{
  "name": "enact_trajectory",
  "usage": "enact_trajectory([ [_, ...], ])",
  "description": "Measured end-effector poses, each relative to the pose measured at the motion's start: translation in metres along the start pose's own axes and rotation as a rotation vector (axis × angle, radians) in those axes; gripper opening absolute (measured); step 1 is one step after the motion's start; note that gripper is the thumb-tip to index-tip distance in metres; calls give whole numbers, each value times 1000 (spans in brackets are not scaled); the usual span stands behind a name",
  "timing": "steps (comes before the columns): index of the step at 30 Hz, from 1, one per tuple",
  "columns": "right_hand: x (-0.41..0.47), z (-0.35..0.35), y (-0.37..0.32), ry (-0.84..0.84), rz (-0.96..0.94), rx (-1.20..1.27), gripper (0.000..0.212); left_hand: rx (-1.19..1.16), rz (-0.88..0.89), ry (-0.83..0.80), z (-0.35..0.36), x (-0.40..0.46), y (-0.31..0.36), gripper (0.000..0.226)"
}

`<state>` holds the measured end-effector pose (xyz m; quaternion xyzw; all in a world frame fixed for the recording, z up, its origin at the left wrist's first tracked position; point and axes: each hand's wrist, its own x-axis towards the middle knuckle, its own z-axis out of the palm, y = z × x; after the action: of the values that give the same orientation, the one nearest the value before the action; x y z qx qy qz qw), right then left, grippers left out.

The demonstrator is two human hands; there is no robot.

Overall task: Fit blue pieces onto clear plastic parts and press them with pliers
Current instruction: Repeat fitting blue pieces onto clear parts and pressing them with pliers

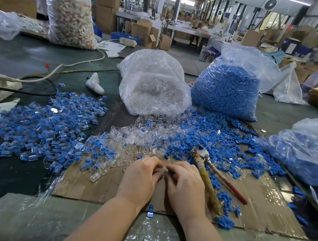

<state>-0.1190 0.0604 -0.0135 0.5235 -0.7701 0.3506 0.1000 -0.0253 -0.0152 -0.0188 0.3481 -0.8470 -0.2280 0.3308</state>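
My left hand [141, 176] and my right hand [185, 183] meet fingertip to fingertip over a cardboard sheet [264, 208]. Their fingers close on a small part [167, 172] held between them; most of it is hidden, so its colour is unclear. The pliers [210, 180], with a taped handle and a red one, lie just right of my right hand. Loose clear parts [139, 138] spread ahead of my hands, loose blue pieces [212, 140] to the right. Assembled blue-and-clear pieces [50, 126] are heaped on the left.
An open bag of clear parts [154, 90] and a full bag of blue pieces [226, 89] stand behind the piles. Another bag of blue pieces [311, 155] lies right. A power strip with cables [0, 84] sits left. A person stands by a big bag [70, 16] far left.
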Motion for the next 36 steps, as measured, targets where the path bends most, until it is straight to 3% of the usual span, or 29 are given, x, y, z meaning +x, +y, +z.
enact_trajectory([
  [15,-4,-4,-2,16,41,77,14,-110,-5,3,-4,-1,1,11],
  [19,-4,-4,-1,12,66,85,15,-113,1,-22,-2,-1,-1,27],
  [24,-4,-4,0,41,117,97,21,-50,38,-78,0,1,-2,37],
  [32,-4,-5,0,111,174,123,17,247,187,-267,7,1,-5,49],
  [36,-4,-5,1,117,183,129,15,239,198,-299,8,2,-5,48],
])
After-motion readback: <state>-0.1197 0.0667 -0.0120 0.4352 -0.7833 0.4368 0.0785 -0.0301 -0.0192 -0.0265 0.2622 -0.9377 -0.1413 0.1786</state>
